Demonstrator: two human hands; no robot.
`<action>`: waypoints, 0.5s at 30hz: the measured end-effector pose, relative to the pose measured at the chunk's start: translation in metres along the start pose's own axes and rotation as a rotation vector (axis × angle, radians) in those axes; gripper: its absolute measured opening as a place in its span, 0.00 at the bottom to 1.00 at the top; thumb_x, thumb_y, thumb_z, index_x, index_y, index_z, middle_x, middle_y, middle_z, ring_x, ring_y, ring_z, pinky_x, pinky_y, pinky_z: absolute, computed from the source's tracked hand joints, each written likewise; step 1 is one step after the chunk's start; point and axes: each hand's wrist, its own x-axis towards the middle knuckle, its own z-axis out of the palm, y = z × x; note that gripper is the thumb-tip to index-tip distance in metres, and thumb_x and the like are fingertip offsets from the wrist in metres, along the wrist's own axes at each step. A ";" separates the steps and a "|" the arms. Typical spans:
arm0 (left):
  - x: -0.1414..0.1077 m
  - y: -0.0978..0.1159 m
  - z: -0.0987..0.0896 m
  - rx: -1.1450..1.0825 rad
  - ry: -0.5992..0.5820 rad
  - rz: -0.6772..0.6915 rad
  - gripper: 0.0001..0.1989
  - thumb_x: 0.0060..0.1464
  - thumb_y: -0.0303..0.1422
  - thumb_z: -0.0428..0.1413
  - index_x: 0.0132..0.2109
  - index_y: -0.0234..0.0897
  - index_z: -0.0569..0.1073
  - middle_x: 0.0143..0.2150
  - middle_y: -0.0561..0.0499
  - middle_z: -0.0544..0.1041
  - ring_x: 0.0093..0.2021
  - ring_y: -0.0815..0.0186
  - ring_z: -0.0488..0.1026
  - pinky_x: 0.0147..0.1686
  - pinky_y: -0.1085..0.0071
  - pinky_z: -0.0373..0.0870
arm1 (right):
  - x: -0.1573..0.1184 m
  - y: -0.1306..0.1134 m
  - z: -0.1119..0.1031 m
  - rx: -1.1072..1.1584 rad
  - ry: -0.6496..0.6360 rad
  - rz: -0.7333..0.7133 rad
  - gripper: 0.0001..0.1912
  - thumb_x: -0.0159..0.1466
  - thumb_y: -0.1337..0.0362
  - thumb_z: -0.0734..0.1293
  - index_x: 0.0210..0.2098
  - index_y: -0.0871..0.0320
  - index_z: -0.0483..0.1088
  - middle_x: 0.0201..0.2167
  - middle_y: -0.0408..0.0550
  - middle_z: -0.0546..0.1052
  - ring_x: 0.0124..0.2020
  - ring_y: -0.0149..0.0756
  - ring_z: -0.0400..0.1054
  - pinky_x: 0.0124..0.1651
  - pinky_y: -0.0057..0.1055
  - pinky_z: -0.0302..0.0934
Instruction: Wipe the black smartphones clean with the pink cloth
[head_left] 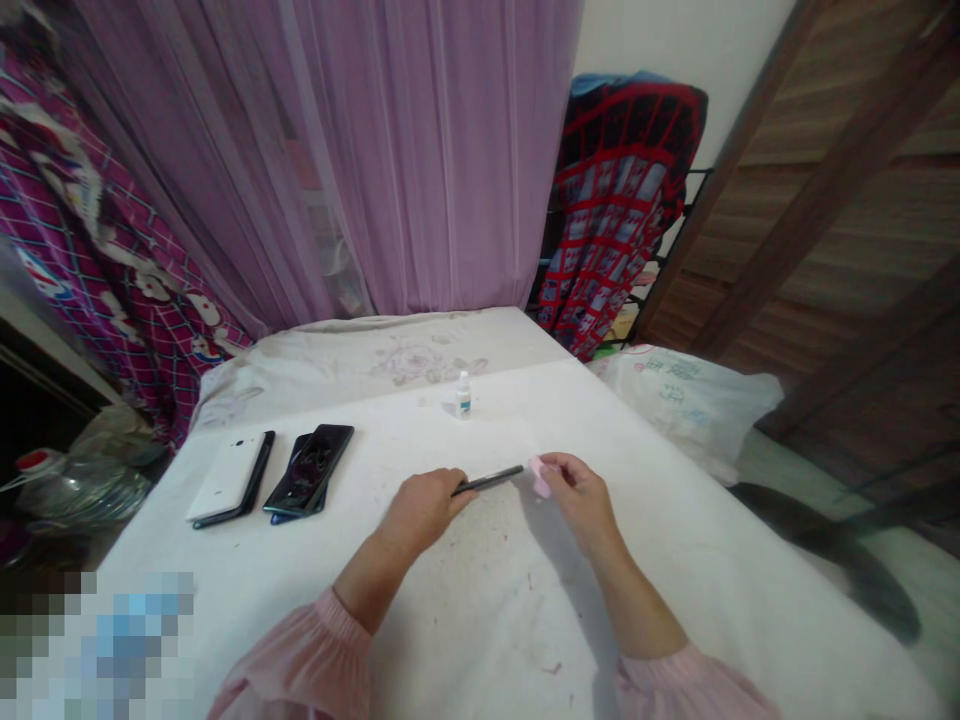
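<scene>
My left hand is closed on the near end of a thin dark phone, which shows almost edge-on above the table. In my right hand, a small pink cloth is pinched between thumb and fingers, just beyond the phone's far end, with a slight gap between them. A small white bottle with a blue label stands upright farther back. To the left lie two stacks of phones: one topped by a white phone, the other by a black phone.
A white cloth covers the table. Purple curtains hang behind it. At the right edge sits a white plastic bag; at the left stands a large clear bottle with a red cap. A blurred patch hides the lower left corner.
</scene>
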 end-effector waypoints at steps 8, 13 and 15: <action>-0.007 -0.022 0.011 -0.247 -0.065 -0.127 0.13 0.58 0.39 0.51 0.43 0.39 0.76 0.33 0.52 0.78 0.34 0.63 0.75 0.34 0.72 0.67 | -0.006 0.008 0.008 -0.034 0.027 -0.047 0.20 0.50 0.50 0.68 0.33 0.61 0.75 0.22 0.44 0.72 0.24 0.33 0.64 0.28 0.30 0.61; -0.023 -0.008 0.014 -0.037 0.044 -0.129 0.15 0.58 0.39 0.52 0.50 0.41 0.75 0.45 0.46 0.75 0.46 0.59 0.71 0.46 0.67 0.65 | -0.007 0.012 0.015 -0.134 -0.024 -0.120 0.19 0.52 0.53 0.66 0.38 0.59 0.74 0.32 0.48 0.78 0.31 0.37 0.69 0.36 0.33 0.64; -0.031 -0.002 0.019 0.008 0.087 -0.105 0.18 0.58 0.40 0.53 0.52 0.39 0.73 0.48 0.44 0.74 0.49 0.57 0.70 0.49 0.66 0.64 | -0.006 0.008 0.020 -0.212 -0.065 -0.169 0.18 0.54 0.54 0.64 0.40 0.57 0.74 0.34 0.47 0.78 0.31 0.36 0.69 0.37 0.33 0.64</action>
